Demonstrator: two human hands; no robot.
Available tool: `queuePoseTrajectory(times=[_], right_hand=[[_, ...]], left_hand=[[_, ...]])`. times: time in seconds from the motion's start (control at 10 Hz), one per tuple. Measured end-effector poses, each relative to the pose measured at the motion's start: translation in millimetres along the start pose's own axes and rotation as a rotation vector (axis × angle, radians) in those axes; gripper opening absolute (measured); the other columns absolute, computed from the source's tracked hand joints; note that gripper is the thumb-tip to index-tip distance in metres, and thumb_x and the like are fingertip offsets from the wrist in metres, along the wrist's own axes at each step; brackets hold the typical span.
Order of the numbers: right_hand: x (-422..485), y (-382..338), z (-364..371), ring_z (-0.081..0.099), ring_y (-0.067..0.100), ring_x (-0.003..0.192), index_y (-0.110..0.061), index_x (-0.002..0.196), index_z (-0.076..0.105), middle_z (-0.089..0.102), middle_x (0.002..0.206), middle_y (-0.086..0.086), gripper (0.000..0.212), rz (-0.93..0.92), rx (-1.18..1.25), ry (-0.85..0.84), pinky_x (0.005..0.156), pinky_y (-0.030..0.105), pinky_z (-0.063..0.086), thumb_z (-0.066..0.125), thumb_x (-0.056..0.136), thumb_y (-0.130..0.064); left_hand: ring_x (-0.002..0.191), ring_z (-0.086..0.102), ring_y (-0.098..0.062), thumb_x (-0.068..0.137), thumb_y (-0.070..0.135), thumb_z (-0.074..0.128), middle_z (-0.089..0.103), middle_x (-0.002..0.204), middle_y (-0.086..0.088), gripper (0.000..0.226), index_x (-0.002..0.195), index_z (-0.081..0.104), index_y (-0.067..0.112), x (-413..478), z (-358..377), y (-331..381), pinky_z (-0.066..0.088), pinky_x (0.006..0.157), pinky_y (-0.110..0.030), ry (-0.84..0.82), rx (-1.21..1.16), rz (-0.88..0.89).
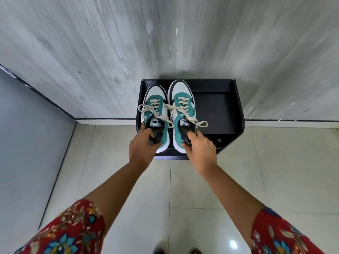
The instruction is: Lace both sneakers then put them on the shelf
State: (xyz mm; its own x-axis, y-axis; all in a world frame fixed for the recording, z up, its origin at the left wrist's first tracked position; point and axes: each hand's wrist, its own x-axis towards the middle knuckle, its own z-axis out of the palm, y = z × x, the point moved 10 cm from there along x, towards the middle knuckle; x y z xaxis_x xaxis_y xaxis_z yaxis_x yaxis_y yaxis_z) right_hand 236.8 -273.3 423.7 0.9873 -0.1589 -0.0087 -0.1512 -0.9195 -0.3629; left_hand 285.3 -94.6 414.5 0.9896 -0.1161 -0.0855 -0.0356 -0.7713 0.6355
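red floral sleeves nearest, low at both edges, bare forearms reaching forward over tiled floor. left hand gripping heel of left sneaker, fingers tucked inside collar. right hand clamped on heel of right sneaker, thumb on white sole edge. both sneakers teal and white, laced, cream bows loose, side by side, toes toward grey wall, on left part of black shelf; whether resting on its top or held just above, cannot tell. right part of shelf bare.
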Motion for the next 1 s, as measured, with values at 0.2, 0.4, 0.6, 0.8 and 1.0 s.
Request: queuePoseTrajectory(times=[0.2, 0.4, 0.6, 0.8, 1.0], right_hand=[[33, -2, 22, 0.062, 0.036, 0.089, -0.014, 0.107, 0.053, 0.059, 0.102, 0.013, 0.026, -0.005, -0.023, -0.054, 0.062, 0.032, 0.037, 0.055, 0.088, -0.032], [33, 4, 40, 0.061, 0.035, 0.092, -0.016, 0.108, 0.052, 0.060, 0.102, 0.011, 0.030, 0.019, -0.002, -0.091, 0.061, 0.033, 0.037, 0.056, 0.087, -0.037], [31, -4, 46, 0.060, 0.034, 0.094, -0.017, 0.113, 0.050, 0.059, 0.104, 0.012, 0.032, 0.045, -0.051, -0.100, 0.061, 0.033, 0.039, 0.054, 0.089, -0.037], [26, -5, 36, 0.062, 0.032, 0.100, -0.026, 0.132, 0.036, 0.061, 0.117, 0.008, 0.053, 0.110, -0.015, -0.139, 0.069, 0.036, 0.049, 0.058, 0.085, -0.039], [3, -14, -52, 0.059, 0.026, 0.103, -0.020, 0.117, 0.058, 0.069, 0.103, 0.005, 0.031, 0.141, 0.238, 0.131, 0.078, 0.038, 0.050, 0.052, 0.089, -0.032]], left_hand=[[0.072, 0.048, -0.024, 0.070, 0.020, 0.075, 0.061, 0.113, -0.003, 0.029, 0.072, 0.046, 0.017, 29, 16, -14, 0.032, 0.059, -0.026, -0.042, 0.028, -0.079], [0.067, 0.046, -0.027, 0.069, 0.018, 0.073, 0.053, 0.130, -0.003, 0.039, 0.063, 0.035, 0.022, 28, 27, -37, 0.028, 0.048, -0.023, -0.044, 0.031, -0.094], [0.075, 0.049, -0.026, 0.072, 0.017, 0.072, 0.049, 0.130, -0.004, 0.025, 0.084, 0.050, 0.010, 26, 25, -27, 0.038, 0.062, -0.027, -0.061, 0.021, -0.055], [0.112, 0.054, -0.032, 0.066, 0.016, 0.077, 0.045, 0.137, -0.011, 0.062, 0.120, 0.047, 0.011, 19, 20, -21, 0.047, 0.090, -0.038, -0.152, 0.020, -0.114], [0.108, 0.054, -0.028, 0.086, 0.021, 0.057, 0.061, 0.118, -0.008, 0.031, 0.116, 0.053, 0.015, -2, -42, 18, 0.045, 0.087, -0.039, 0.056, 0.021, -0.076]])
